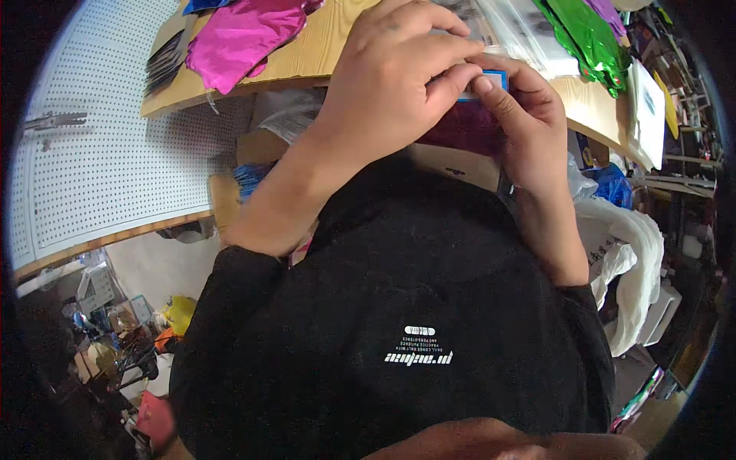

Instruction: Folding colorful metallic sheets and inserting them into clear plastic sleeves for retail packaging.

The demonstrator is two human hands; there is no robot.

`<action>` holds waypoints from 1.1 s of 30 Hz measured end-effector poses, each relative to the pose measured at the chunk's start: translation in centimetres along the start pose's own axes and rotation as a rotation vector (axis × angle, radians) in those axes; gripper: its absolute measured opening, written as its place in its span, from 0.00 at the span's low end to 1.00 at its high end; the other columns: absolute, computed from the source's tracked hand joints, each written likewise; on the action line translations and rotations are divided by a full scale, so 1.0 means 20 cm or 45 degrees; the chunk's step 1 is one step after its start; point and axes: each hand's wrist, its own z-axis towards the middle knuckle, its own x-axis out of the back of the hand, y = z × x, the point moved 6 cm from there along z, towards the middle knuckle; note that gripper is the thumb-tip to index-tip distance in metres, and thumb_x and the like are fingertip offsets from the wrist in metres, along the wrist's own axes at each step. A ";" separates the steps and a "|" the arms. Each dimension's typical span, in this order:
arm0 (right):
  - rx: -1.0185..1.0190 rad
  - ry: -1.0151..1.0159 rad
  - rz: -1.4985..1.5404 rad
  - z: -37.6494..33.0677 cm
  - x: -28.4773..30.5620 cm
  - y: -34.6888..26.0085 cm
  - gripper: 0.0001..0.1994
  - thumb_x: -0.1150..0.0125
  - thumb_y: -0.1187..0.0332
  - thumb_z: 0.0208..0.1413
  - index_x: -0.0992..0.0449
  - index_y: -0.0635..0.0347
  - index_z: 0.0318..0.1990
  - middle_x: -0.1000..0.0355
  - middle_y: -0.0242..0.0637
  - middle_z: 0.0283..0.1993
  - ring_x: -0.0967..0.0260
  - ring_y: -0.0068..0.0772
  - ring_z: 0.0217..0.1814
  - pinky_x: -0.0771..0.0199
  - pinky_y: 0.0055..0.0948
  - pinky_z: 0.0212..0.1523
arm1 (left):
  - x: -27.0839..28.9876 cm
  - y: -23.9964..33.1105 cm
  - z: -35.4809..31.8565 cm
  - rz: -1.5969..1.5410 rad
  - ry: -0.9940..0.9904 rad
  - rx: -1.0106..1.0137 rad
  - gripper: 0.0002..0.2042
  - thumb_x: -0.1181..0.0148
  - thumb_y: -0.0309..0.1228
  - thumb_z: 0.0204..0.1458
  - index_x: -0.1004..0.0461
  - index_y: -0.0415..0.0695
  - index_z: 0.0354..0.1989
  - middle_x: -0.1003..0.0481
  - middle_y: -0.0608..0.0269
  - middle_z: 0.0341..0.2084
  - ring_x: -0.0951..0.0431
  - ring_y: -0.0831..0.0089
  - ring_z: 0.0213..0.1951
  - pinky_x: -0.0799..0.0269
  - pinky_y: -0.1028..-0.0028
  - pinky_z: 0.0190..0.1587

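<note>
1. Step in hand, by judgement: fine fingertip work on a small blue-edged flat piece (484, 83), pinched between both hands above the near edge of the wooden tabletop (307, 57).
2. Left hand (391, 84): curled over the piece from the left, fingers pressed together onto it.
3. Right hand (529, 123): thumb and forefinger closed on the piece's right end.
4. Long axis: seemingly left to right between the two grips; facing not discernible, mostly covered.
5. Next move, judged: steady counter-hold, delicate fingertip control.
6. Beyond the grips: magenta foil (238, 38) left, green foil (590, 38) right.
</note>
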 end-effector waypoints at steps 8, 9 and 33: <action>0.034 -0.084 -0.140 -0.02 0.00 -0.07 0.11 0.34 0.77 0.62 0.19 0.67 0.52 0.19 0.33 0.48 0.24 0.22 0.49 0.26 0.23 0.54 | 0.04 0.03 0.03 0.052 -0.095 -0.068 0.07 0.28 0.25 0.48 0.17 0.38 0.35 0.21 0.57 0.35 0.21 0.57 0.42 0.28 0.60 0.51; 0.054 -0.102 -0.188 -0.01 0.00 -0.07 0.11 0.34 0.77 0.62 0.19 0.67 0.52 0.19 0.33 0.47 0.24 0.21 0.49 0.26 0.23 0.54 | 0.04 0.03 0.03 0.054 -0.097 -0.065 0.07 0.28 0.25 0.48 0.17 0.38 0.35 0.21 0.57 0.35 0.21 0.57 0.42 0.28 0.60 0.51; -0.154 -0.054 -0.308 -0.05 0.08 -0.03 0.13 0.34 0.76 0.63 0.20 0.66 0.54 0.19 0.34 0.47 0.24 0.20 0.48 0.25 0.23 0.54 | 0.02 -0.16 0.02 0.060 0.179 0.155 0.04 0.37 0.23 0.53 0.25 0.35 0.32 0.24 0.50 0.31 0.23 0.53 0.34 0.26 0.60 0.38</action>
